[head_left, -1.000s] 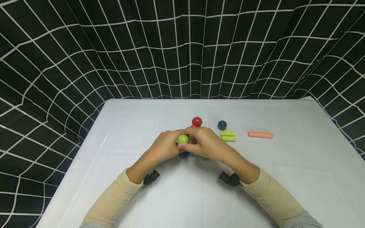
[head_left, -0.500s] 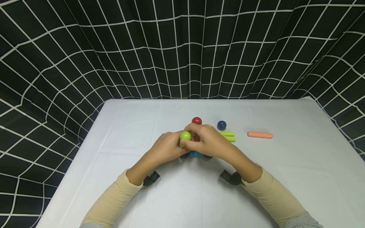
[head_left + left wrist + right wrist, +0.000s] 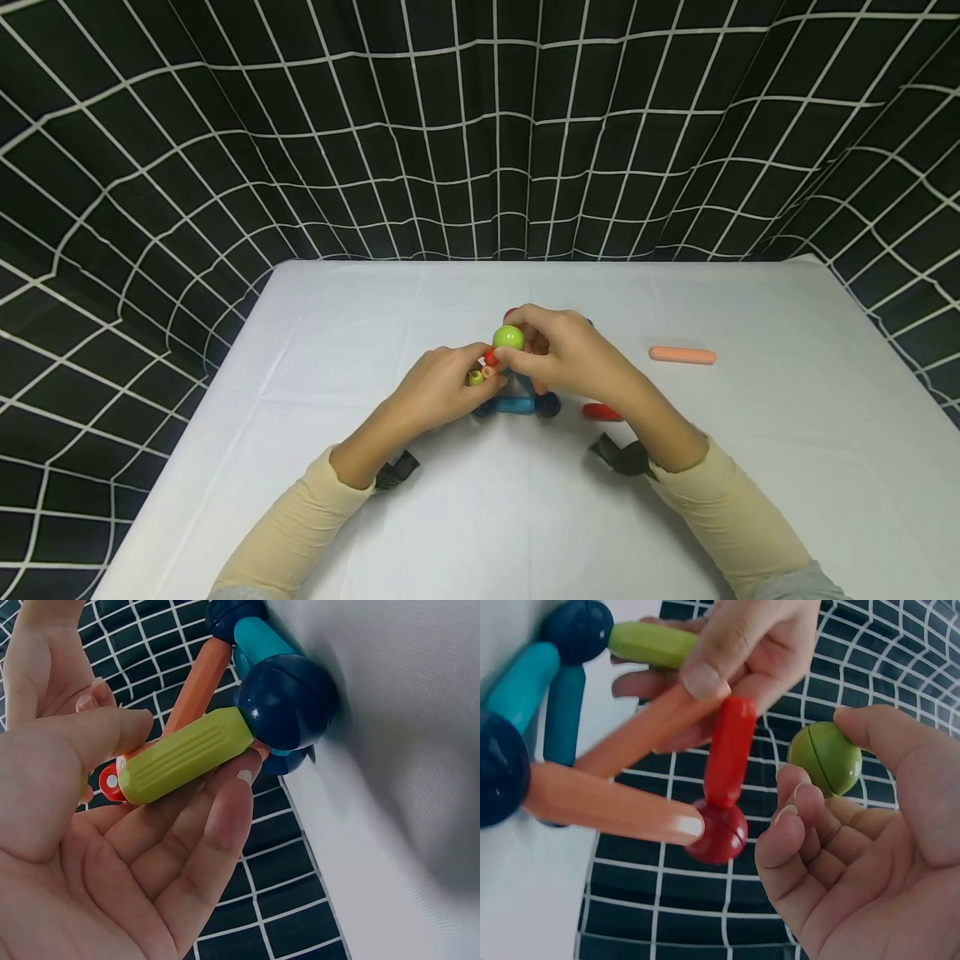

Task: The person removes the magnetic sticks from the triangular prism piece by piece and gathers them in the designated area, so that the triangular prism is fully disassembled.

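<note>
My right hand (image 3: 570, 346) pinches a green building ball (image 3: 825, 757) between thumb and fingers, just right of the gathered rod ends. My left hand (image 3: 442, 383) holds a yellow-green building rod (image 3: 187, 754), its thumb also on the end of an orange rod (image 3: 641, 735). One end of the yellow-green rod meets a dark blue ball (image 3: 289, 701). A red rod (image 3: 731, 750) rises from a red ball (image 3: 718, 832) toward the same gathered ends. A second orange rod (image 3: 615, 806) reaches that red ball. Low in the frame lies a blue rod (image 3: 515, 405) between dark blue balls.
A peach rod (image 3: 682, 355) lies on the white table (image 3: 765, 467) to the right. A loose red rod (image 3: 602, 412) is beside the right forearm. Dark gridded cloth (image 3: 510, 150) hangs around the table's back and sides.
My right hand has moved right and away with the green ball, uncovering the rod ends at my left fingertips. The left hand stays nearly in place. The loose red rod has come into sight.
</note>
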Action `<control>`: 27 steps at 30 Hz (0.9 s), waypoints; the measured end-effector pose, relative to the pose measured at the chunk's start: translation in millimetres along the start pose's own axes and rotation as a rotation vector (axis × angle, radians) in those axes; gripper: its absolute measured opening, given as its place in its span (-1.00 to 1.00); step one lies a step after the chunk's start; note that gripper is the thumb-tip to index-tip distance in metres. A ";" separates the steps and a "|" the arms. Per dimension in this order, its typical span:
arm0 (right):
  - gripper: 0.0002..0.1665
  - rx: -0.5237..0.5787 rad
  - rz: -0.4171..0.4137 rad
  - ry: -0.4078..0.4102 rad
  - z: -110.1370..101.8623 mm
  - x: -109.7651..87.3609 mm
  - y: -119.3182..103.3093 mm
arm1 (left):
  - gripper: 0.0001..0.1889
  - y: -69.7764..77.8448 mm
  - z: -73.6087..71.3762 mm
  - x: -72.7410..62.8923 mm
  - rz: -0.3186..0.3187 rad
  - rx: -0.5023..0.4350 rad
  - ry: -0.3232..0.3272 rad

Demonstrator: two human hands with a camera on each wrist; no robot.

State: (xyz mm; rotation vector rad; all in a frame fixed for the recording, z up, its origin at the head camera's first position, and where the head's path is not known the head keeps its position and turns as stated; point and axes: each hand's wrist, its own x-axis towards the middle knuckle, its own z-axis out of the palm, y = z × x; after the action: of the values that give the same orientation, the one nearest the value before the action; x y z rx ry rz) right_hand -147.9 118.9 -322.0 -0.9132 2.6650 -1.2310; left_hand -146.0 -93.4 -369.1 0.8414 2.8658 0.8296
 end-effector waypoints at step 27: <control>-0.65 -0.215 0.081 0.160 -40.0 -2.2 25.0 | -0.68 -0.8 1.7 0.3 -0.035 -0.034 -0.016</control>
State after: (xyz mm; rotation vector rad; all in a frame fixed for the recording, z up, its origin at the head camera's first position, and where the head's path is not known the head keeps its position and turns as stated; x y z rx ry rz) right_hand -170.1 159.7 -313.1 -0.7492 2.9742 -1.0587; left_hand -146.3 -93.0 -370.9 0.7890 2.8359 0.8608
